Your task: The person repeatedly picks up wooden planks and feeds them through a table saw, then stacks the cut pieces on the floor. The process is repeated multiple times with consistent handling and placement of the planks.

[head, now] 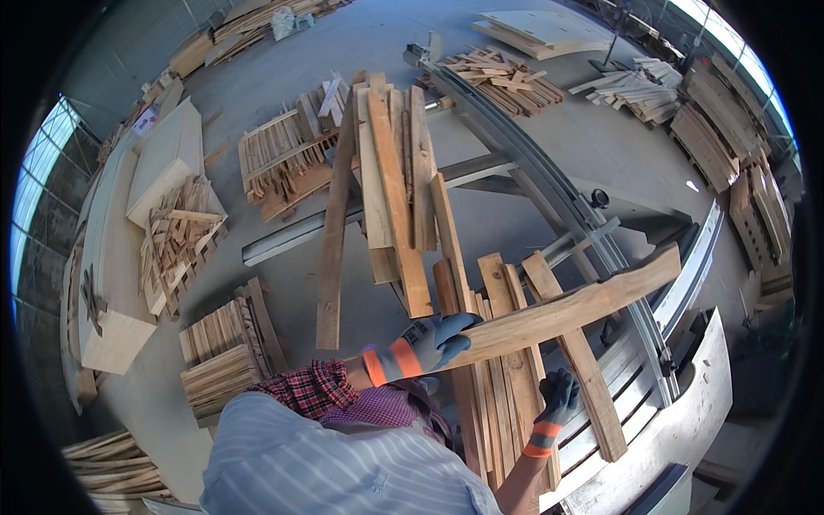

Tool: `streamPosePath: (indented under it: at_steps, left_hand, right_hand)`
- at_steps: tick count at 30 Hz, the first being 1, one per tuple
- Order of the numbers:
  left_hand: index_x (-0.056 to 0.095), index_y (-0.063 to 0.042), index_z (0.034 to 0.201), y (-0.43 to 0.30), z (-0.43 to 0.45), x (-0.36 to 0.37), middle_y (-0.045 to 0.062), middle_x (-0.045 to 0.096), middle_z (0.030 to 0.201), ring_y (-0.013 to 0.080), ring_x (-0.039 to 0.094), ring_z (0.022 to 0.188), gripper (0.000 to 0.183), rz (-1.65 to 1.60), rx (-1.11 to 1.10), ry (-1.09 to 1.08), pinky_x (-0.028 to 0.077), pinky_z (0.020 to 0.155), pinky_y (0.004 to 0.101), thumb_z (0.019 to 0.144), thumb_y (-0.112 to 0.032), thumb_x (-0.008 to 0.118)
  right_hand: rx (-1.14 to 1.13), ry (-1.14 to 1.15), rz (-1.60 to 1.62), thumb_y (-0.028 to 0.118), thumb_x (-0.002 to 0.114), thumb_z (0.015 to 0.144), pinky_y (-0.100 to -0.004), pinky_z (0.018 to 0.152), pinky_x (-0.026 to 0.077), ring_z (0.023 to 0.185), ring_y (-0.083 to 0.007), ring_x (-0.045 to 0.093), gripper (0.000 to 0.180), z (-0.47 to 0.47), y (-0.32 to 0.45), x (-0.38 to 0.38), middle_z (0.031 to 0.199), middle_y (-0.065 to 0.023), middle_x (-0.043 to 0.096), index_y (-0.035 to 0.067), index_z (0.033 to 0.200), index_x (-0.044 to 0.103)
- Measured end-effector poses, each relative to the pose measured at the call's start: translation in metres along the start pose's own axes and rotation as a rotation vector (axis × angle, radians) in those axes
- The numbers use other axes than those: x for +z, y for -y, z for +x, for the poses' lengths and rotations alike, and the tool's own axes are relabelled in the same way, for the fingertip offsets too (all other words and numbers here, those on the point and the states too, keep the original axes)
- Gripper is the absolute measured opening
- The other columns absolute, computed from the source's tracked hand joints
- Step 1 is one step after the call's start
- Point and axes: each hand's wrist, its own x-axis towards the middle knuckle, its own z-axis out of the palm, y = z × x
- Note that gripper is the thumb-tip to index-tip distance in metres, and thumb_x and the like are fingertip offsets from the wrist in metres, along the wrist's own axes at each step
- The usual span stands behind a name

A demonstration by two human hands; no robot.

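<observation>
My left hand (pixel 438 342), in a grey and blue work glove with an orange cuff, grips a long wooden board (pixel 566 314) near its left end. The board has a wavy edge and lies slantwise above other boards. My right hand (pixel 559 398), gloved too, is below the board with its fingers curled; whether it holds anything cannot be told. Beside it a shorter wooden plank (pixel 589 380) passes beneath the held board and rests on the slatted metal saw table (pixel 634 402). Several narrow boards (pixel 508 386) lie side by side between my hands.
A metal rail with a sliding fence (pixel 547 167) runs away from the saw table. More long boards (pixel 393 193) stand raised ahead. Stacked wood strips (pixel 222 354) lie at left, near a crate of offcuts (pixel 180 238). Further wood piles (pixel 502 80) lie on the floor beyond.
</observation>
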Motion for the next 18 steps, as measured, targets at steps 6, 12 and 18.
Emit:
streamPosePath:
  at_steps: [6,12,18]
  left_hand:
    - [0.057,-0.005,0.133,0.101,-0.059,-0.043,0.01,0.067,0.097,0.0154,0.064,0.084,0.046,-0.187,-0.102,-0.427,0.052,0.075,0.0337,0.091,-0.015,0.072]
    - [0.061,-0.006,0.131,0.154,-0.142,-0.186,0.004,0.067,0.105,0.0118,0.06,0.092,0.051,-0.518,-0.359,-0.741,0.051,0.081,0.0304,0.085,-0.018,0.079]
    - [0.063,-0.006,0.128,0.282,-0.327,-0.561,0.013,0.067,0.117,0.0259,0.062,0.104,0.053,0.51,-0.263,-1.465,0.051,0.09,0.0367,0.083,-0.028,0.08]
  right_hand:
    - [0.111,0.193,-0.113,0.022,0.067,0.098,-0.0291,0.063,0.059,0.068,-0.0153,0.068,0.018,-0.071,-0.029,0.081,0.083,-0.0079,0.07,0.006,0.105,0.066]
    - [0.17,0.147,-0.156,0.024,0.071,0.094,-0.0279,0.048,0.052,0.054,-0.0155,0.06,0.015,-0.104,-0.071,0.104,0.072,-0.0087,0.066,0.01,0.098,0.067]
    - [0.214,0.138,-0.022,0.02,0.071,0.093,-0.0234,0.046,0.044,0.051,-0.0109,0.052,0.009,-0.13,-0.08,0.133,0.067,-0.0016,0.061,0.015,0.089,0.065]
